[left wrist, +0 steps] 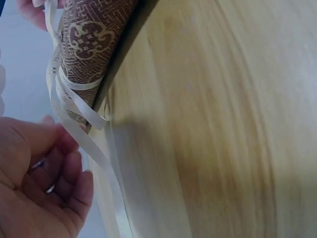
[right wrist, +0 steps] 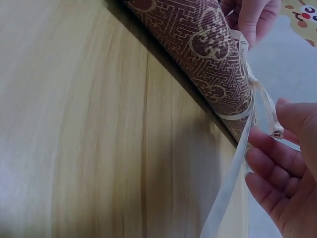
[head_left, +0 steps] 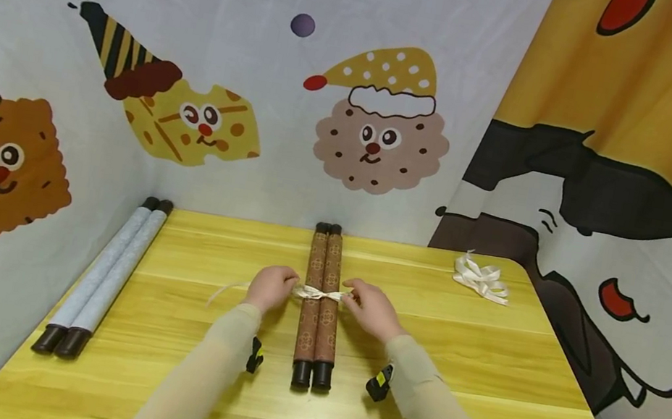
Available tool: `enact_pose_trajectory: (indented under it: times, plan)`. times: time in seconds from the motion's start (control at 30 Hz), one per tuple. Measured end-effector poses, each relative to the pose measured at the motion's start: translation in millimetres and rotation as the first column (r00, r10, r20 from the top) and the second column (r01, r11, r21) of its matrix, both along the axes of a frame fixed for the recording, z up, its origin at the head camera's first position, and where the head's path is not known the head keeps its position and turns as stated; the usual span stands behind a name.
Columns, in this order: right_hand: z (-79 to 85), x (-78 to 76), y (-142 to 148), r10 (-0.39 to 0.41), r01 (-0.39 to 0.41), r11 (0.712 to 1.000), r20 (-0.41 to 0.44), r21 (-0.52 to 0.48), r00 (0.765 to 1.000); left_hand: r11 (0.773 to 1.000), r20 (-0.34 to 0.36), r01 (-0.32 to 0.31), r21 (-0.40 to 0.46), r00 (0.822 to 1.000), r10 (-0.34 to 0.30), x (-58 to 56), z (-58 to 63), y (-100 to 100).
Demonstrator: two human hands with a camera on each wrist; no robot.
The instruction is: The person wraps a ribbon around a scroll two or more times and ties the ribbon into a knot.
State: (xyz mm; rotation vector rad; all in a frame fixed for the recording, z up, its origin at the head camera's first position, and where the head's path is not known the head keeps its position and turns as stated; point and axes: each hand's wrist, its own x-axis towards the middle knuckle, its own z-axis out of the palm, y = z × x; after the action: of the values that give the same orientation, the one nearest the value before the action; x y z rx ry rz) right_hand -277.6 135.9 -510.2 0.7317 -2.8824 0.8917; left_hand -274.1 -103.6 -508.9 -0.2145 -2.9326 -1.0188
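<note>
Two brown patterned scrolls (head_left: 325, 336) with dark end caps lie side by side on the table. A cream ribbon (head_left: 312, 293) is wrapped around their middle, with a knot and loops on top. On the left side, my left hand (head_left: 270, 289) pinches part of the ribbon between thumb and forefinger; a loose tail trails off to the left. From the right, my right hand (head_left: 375, 311) holds another part near the knot, its other fingers loosely bent. In the right wrist view, a ribbon tail (right wrist: 228, 188) hangs down past the fingertips.
Two pale blue scrolls (head_left: 118, 270) with dark caps lie along the table's left side. A loose heap of cream ribbon (head_left: 480, 278) sits at the back right. Printed cloth (head_left: 240, 26) hangs behind the wooden table (head_left: 475, 415).
</note>
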Motion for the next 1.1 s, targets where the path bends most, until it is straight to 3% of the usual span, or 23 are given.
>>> enact_pose_trajectory:
  times: [0.2, 0.47, 0.7, 1.1]
  plan:
    - [-1.7, -0.1, -3.8, -0.011, 0.013, 1.000, -0.081, 0.026, 0.997, 0.989, -0.015, 0.110, -0.096, 0.994, -0.112, -0.3, -0.5, 2.2]
    - [-4.5, -1.3, -5.9, -0.053, 0.064, 0.993, -0.111, 0.096, 0.992, 0.956, -0.053, 0.163, -0.245, 0.982, -0.182, 2.7, -3.0, 4.7]
    - [-6.2, -1.1, -5.6, -0.047, 0.061, 0.993, -0.136, 0.102, 0.990, 0.979, 0.011, 0.071, -0.192, 0.997, -0.070, 7.0, -1.5, 2.8]
    - [-7.8, 2.8, -2.2, -0.117, 0.133, 0.988, -0.186, 0.080, 0.976, 0.982, 0.050, -0.044, -0.183, 0.997, 0.054, 0.5, 4.2, 7.5]
